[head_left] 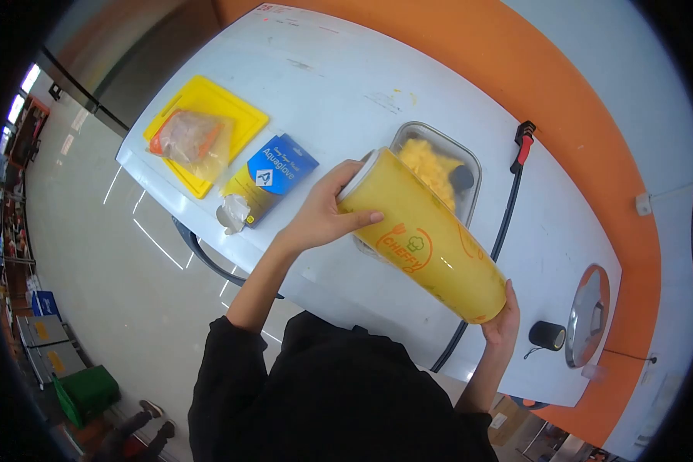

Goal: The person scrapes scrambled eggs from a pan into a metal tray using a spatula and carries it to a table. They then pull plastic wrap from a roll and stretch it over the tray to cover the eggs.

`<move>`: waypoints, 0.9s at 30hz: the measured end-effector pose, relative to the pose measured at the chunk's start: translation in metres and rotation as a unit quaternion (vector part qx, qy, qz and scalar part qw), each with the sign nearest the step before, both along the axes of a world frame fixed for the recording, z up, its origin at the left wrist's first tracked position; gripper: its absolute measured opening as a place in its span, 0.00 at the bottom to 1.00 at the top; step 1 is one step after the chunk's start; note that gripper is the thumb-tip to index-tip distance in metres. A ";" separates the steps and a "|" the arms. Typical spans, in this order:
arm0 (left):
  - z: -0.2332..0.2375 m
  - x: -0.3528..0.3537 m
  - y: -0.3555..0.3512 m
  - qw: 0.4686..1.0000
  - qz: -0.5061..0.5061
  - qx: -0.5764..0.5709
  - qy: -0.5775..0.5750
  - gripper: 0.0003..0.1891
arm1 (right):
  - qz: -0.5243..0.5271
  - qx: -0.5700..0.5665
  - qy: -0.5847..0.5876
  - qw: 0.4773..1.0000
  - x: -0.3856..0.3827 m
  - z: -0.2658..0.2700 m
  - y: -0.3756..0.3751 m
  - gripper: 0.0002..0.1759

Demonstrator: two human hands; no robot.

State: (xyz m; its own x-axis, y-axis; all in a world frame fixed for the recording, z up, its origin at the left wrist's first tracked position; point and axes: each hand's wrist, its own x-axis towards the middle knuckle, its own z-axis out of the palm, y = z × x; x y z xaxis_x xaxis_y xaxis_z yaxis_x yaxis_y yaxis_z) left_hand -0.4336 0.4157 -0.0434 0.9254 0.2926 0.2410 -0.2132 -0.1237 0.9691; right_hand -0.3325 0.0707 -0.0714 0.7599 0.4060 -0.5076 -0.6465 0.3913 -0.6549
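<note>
Both hands grip one tall, smooth yellow plastic cylinder [423, 246] with a printed logo. It is tilted, white-rimmed end up-left, above the middle of the white bench [331, 85]. The left hand [323, 219] curls round that rim; the right hand [503, 323] cups the base. Just behind it sits one clear rectangular tub [439, 137] of lumpy yellow food. Far left lie one yellow cutting board [231, 108] bearing a crinkled plastic bag [192, 140], and one blue glove box [273, 175]. One black tape roll [547, 336] stands near right. The floor is glossy and pale.
</note>
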 end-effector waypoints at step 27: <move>-0.121 -0.016 -0.062 0.867 0.080 -0.478 -0.117 0.29 | -0.081 0.041 -0.131 0.987 -0.094 -0.118 -0.023 0.28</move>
State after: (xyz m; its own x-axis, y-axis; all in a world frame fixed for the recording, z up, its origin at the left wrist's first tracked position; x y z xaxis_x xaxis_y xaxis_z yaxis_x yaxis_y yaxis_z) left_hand -0.4498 0.3536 -0.1646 0.8124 0.5831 -0.0063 -0.4730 0.6652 0.5777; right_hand -0.4266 0.0475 -0.1890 0.9194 0.2999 -0.2545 -0.3830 0.5348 -0.7532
